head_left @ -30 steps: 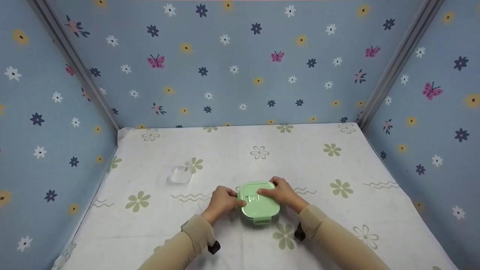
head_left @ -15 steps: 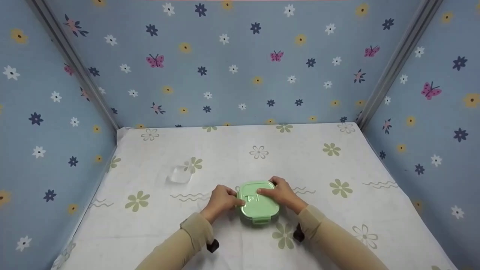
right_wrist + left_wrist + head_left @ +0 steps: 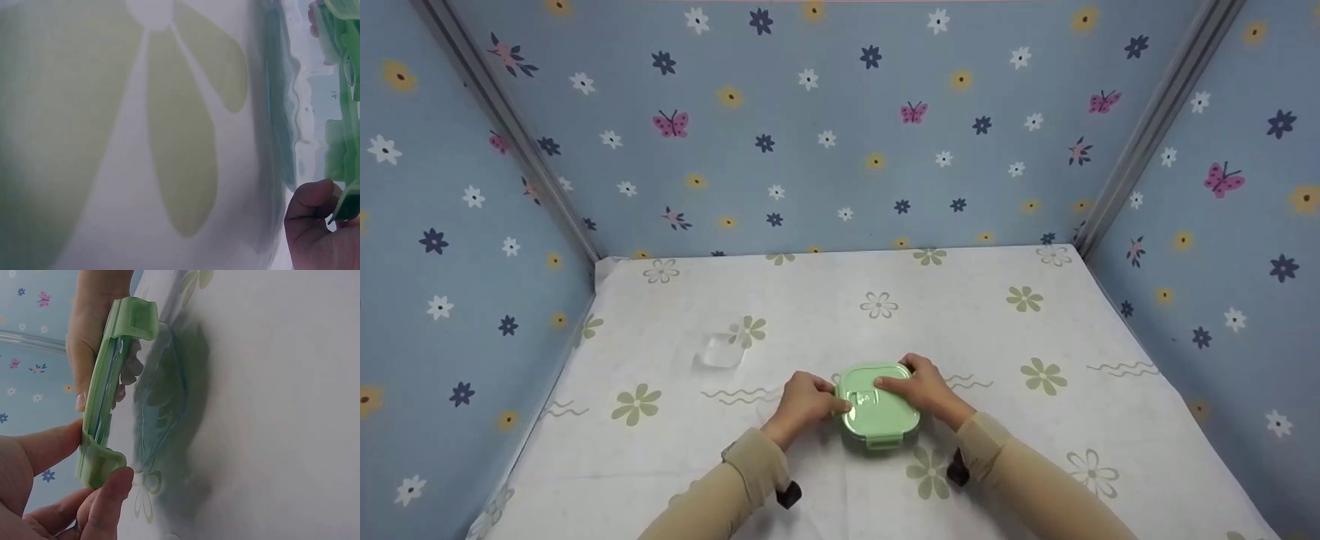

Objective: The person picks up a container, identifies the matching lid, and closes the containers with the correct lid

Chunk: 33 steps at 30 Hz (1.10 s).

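Observation:
A clear-sided food container with a light green lid (image 3: 889, 416) sits on the cloth near the middle front. My left hand (image 3: 804, 401) holds its left side, thumb on the lid's edge. In the left wrist view, those fingers pinch the lid at a green side latch (image 3: 104, 464), and the clear body (image 3: 160, 399) shows below. Another latch (image 3: 884, 441) faces the front. My right hand (image 3: 924, 386) grips the far right corner, its thumb laid across the top and its other fingers mostly hidden behind. The right wrist view catches curled fingers (image 3: 315, 211) beside a latch.
Further left on the flowered tablecloth (image 3: 975, 300) lies a small see-through piece (image 3: 724, 351). Blue patterned panels (image 3: 840, 97) stand at the back and both sides, with grey posts (image 3: 521, 142) at the rear corners.

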Available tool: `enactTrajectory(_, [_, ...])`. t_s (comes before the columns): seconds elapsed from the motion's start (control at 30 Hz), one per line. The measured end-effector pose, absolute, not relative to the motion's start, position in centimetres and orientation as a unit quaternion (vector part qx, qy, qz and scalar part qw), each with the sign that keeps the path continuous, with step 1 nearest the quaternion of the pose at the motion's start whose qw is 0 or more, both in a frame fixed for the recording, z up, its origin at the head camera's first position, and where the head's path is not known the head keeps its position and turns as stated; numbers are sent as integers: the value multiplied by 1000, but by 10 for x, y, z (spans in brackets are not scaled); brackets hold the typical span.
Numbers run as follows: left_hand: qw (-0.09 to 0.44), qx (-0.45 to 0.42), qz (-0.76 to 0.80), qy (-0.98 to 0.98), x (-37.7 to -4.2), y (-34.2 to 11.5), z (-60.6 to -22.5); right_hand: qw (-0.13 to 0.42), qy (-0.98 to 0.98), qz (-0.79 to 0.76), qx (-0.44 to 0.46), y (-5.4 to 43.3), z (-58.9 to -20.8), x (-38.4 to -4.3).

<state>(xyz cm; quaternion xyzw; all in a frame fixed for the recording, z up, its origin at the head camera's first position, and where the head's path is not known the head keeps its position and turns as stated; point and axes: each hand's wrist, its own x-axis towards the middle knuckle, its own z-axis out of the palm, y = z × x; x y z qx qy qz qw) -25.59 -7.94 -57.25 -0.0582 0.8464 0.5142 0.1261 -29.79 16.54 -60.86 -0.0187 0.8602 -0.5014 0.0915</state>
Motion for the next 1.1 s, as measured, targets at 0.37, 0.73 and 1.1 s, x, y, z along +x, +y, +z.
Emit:
enactTrajectory(0.37, [120,-58,511,849,-254,-76,-573,95,860,-502,-11,167,-607,-297])
enactTrajectory(0.73, [123,-49,519,844,-256,-74,-572,90,860,-502,-17,166,-607,-300])
enactTrajectory(1.1, [149,-46,602,783,-258,-78,-586,90,865,-494,-9,167,-609,-297])
